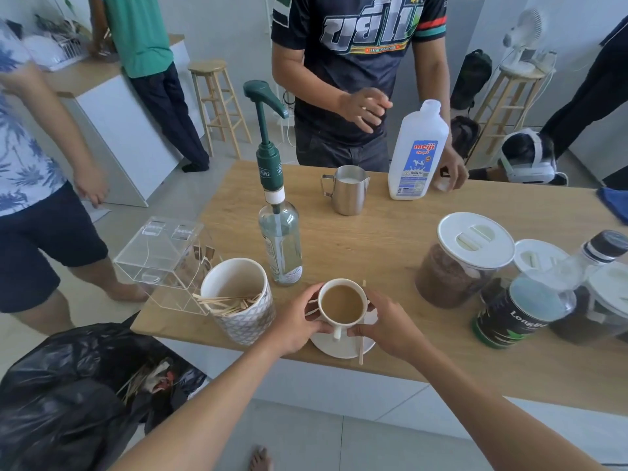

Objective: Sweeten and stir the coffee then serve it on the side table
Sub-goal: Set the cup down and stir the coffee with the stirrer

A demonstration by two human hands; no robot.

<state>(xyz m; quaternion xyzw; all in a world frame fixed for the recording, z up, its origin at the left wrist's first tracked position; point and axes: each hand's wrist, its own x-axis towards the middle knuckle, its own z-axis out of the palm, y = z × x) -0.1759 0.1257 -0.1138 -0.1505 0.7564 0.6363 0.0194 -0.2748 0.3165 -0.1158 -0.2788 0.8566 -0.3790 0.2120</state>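
Coffee cup (pixel 342 305) sits upright on its saucer (pixel 343 346) at the near edge of the table (pixel 380 239), handle pointing straight back at you, with a stir stick (pixel 361 348) lying across the saucer's right side, long axis running near-to-far. Your left hand (pixel 295 326) and right hand (pixel 390 322) bracket it from either side, about equally close, fingers curled onto the cup and saucer rim; whether it's a firm hold, I can't tell. Syrup pump bottle (pixel 280 239) stands just behind and left, stick holder (pixel 239 300) further left, so lift level and pull back toward yourself.

Pale tiled floor (pixel 306 433), white walls, two wooden stools (pixel 217 103), daylight-lit room.
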